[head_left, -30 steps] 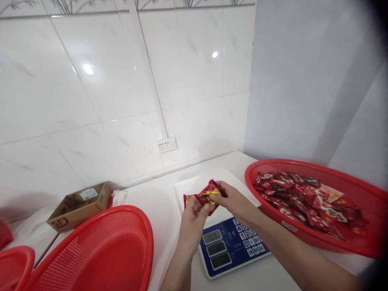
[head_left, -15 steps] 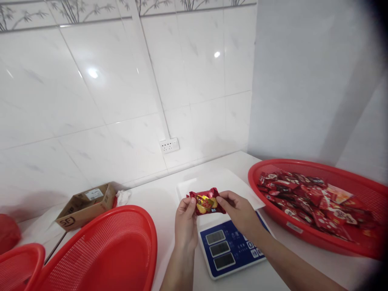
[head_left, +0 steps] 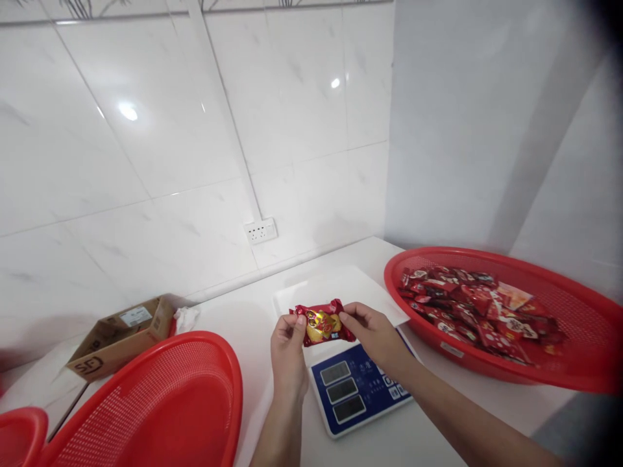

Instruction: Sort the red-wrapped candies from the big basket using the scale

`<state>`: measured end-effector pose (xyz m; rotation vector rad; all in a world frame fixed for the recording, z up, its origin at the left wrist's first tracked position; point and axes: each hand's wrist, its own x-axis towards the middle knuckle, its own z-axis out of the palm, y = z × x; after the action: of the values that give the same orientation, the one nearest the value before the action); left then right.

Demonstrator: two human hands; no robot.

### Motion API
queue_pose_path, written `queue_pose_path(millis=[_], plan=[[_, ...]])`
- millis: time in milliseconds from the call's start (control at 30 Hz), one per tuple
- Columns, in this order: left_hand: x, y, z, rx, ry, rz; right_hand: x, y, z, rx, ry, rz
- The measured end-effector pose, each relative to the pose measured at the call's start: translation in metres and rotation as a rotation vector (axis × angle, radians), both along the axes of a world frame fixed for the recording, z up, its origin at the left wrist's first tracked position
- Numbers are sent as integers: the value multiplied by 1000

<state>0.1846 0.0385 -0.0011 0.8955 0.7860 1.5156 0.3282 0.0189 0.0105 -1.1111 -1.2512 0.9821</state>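
Note:
Between my two hands is a small red snack packet (head_left: pixel 323 325) with a yellow and gold print, held flat above a weighing scale (head_left: pixel 357 389). My left hand (head_left: pixel 288 353) pinches its left end between thumb and fingers. At the other end, my right hand (head_left: pixel 372 334) grips the packet the same way. The scale has a white pan and a blue panel with several dark display windows; my right hand and forearm cover part of its keys.
On the right, a red basket (head_left: pixel 450 360) holds many red packets (head_left: pixel 477 311). To the left stands another red basket (head_left: pixel 233 395), with part of a third at the lower left edge. Behind them sits a cardboard box (head_left: pixel 92 363). A socket (head_left: pixel 260 231) is on the tiled wall.
The whole view has shifted slightly, so things appear a little further left. Both hands keep hold of the snack packet, which stays above the scale.

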Motion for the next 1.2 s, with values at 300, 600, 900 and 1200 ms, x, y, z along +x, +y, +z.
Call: queue_pose_path(millis=[300, 600, 900, 1200], plan=[[-1, 3, -1, -11, 209, -75, 9, 10, -9, -131, 177, 33], [-13, 12, -9, 263, 876, 145, 41, 24, -21, -57, 0, -132], [-16, 17, -25, 406, 1326, 129, 62, 34, -33, 11, -418, -245], [-17, 19, -25, 430, 1528, 114, 175, -2, -12, -214, -1088, -200]])
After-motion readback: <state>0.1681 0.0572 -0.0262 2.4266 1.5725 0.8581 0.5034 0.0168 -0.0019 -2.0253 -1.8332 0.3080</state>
